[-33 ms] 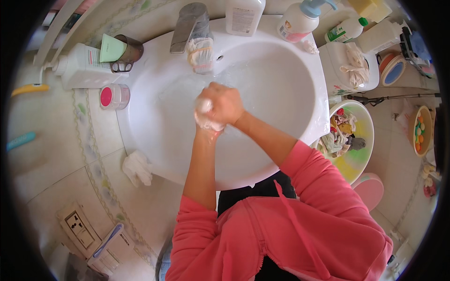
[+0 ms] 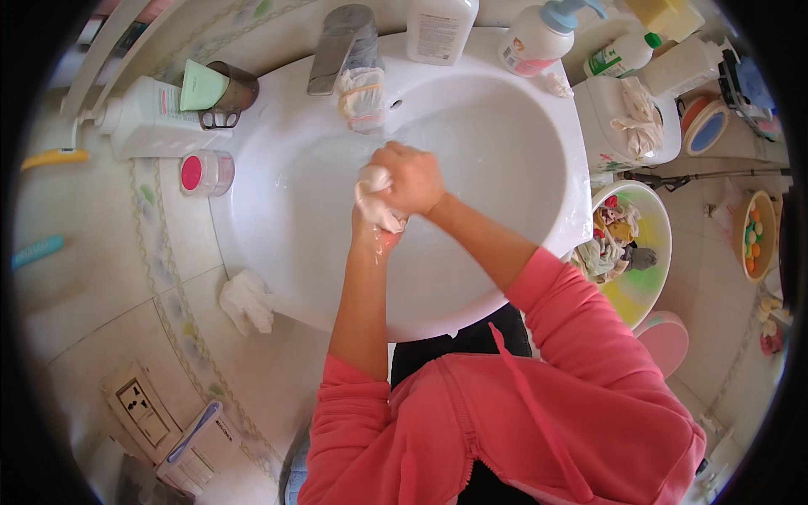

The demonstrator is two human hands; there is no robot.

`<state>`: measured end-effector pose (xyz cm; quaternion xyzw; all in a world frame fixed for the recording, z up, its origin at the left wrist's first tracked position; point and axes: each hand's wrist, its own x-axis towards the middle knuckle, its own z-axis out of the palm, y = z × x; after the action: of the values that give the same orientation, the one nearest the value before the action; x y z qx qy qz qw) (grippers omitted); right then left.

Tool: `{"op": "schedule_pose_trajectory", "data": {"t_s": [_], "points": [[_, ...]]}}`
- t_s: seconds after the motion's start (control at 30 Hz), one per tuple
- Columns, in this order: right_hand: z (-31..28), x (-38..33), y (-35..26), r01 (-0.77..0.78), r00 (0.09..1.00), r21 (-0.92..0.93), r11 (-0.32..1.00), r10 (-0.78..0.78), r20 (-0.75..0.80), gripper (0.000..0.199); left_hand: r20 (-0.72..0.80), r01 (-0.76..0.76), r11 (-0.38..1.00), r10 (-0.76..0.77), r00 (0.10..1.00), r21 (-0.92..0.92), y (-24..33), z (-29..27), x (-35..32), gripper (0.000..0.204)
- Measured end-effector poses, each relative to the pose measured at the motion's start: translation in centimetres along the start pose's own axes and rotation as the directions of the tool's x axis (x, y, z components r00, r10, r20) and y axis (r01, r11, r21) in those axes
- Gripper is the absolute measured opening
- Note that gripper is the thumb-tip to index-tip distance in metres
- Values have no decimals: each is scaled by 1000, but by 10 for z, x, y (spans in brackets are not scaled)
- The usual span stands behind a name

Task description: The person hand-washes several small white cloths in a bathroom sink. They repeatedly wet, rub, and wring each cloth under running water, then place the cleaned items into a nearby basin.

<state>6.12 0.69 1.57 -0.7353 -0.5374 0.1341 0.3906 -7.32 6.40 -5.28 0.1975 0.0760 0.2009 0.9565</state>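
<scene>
Both my hands come together over the white sink (image 2: 513, 177), just below the faucet (image 2: 356, 55). Between them is a wet, pale cloth (image 2: 375, 202), bunched up; its exact kind I cannot make out. My right hand (image 2: 412, 178) is closed over the cloth from above, knuckles up. Beneath it, my left hand (image 2: 372, 231) grips the same cloth, its fingers mostly hidden by the cloth and the right hand. Water drops or suds cling to the left wrist. A whitish wrap with a band covers the faucet's spout.
Around the rim stand a white bottle (image 2: 441, 32), a pump bottle (image 2: 539, 40) and a pink-lidded jar (image 2: 206, 173). A basin of small clothes (image 2: 623, 244) is at the right. White gloves (image 2: 246, 301) hang at the sink's left edge; a grey-brown cup (image 2: 240, 88) is at upper left.
My right hand has shifted slightly to the right and up. More of the pale cloth shows between the hands, stretched down toward the left wrist.
</scene>
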Motion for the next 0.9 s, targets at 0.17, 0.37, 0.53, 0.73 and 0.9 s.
{"op": "schedule_pose_trajectory", "data": {"t_s": [0.17, 0.37, 0.53, 0.73, 0.9], "points": [[-56, -8, 70, 246, 909, -303, 921, -111, 402, 38, -670, 250, 871, 115, 734, 423, 29, 63, -7, 33], [-30, -16, 61, 279, 811, -365, 888, -14, 584, 83, -801, 690, 457, 90, 592, 562, 44, 48, -15, 59], [11, -19, 82, 114, 858, -415, 903, 121, 499, 74, -796, 631, 486, 343, 498, 605, 43, 3, -25, 73], [4, -12, 10, 220, 929, -133, 966, -166, 331, 19, -647, 339, 934, -188, 739, 116, 28, 54, -5, 73], [-11, -31, -77, 462, 874, 60, 885, -466, 136, 9, -530, -96, 988, 148, 835, 125, 0, 100, -2, 67]]}}
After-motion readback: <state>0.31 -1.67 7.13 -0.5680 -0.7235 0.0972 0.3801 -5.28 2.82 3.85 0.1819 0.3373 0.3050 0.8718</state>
